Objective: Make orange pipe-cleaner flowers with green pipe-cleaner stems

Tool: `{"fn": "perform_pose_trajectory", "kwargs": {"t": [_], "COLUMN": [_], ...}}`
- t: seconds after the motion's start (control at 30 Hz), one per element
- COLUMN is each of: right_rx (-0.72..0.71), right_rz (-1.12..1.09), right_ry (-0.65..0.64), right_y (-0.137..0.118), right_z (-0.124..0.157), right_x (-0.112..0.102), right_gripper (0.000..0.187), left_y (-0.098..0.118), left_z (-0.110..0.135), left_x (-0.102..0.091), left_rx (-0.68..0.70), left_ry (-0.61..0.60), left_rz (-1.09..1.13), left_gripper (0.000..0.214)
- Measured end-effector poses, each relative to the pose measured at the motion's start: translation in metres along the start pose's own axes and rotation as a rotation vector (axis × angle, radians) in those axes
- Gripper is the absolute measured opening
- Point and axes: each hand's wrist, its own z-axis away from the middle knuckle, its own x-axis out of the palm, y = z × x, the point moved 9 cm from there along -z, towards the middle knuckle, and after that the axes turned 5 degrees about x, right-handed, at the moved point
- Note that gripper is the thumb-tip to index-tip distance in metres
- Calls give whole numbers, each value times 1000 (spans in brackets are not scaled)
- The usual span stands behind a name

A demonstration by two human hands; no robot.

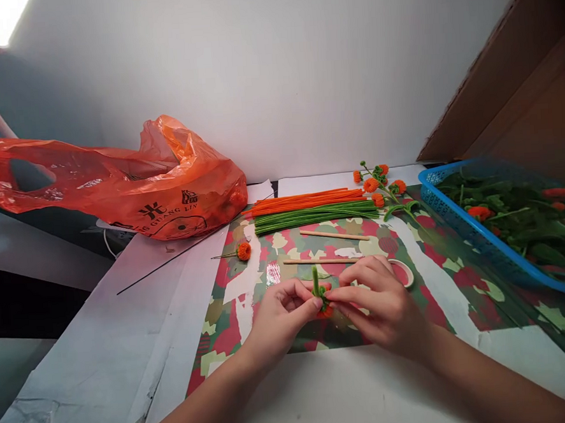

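Note:
My left hand (282,313) and my right hand (378,301) meet over the patterned paper mat (439,266), both pinching a small pipe-cleaner flower (320,295). It has a green stem end sticking up and an orange ball below my fingertips. Beyond my hands lie two wooden sticks (334,235), a bundle of orange pipe cleaners (308,201) and a bundle of green pipe cleaners (314,216). A roll of tape (405,271) sits partly hidden behind my right hand.
An orange plastic bag (118,183) lies at the back left. A blue basket (480,238) of finished flowers and leaves stands at the right. A finished flower sprig (381,186) and a single orange pompom on wire (243,251) rest on the mat. A thin black wire (171,262) crosses the white paper.

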Motion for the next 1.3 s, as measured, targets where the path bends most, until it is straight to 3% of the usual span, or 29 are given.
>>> {"fn": "perform_pose_trajectory", "kwargs": {"t": [0.17,0.33,0.5,0.63,0.73,0.8,0.87,0.97,1.03,1.2,1.3], "right_rx": [38,268,594,927,1031,997,928,874,839,682,551], "right_rz": [92,-26,-364,-844,-980,-929,-847,-752,-680,-427,-328], "right_ry": [-7,-22,-97,-328,-377,-293,-211,-186,-188,-98,-55], "right_y": [-2,8,28,40,45,52,56,56,54,42,30], "right_z": [0,2,12,32,39,35,29,25,23,14,7], "right_x": [7,16,32,63,69,62,53,48,45,28,22], "right_gripper": [13,15,24,39,39,35,30,24,21,19,17], "left_y": [7,33,53,51,51,42,26,8,3,11,13], "left_z": [3,16,41,52,37,21,9,2,1,5,7], "left_x": [4,3,22,36,22,9,3,-1,-3,-10,-9], "left_rx": [83,432,906,1084,869,596,338,108,65,130,138], "left_ry": [-17,85,45,-100,-20,10,-16,-7,9,97,81], "left_rz": [-74,-479,-856,-945,-820,-588,-313,-94,-79,-157,-228], "left_gripper": [25,19,17,21,14,5,12,23,22,20,22]}}
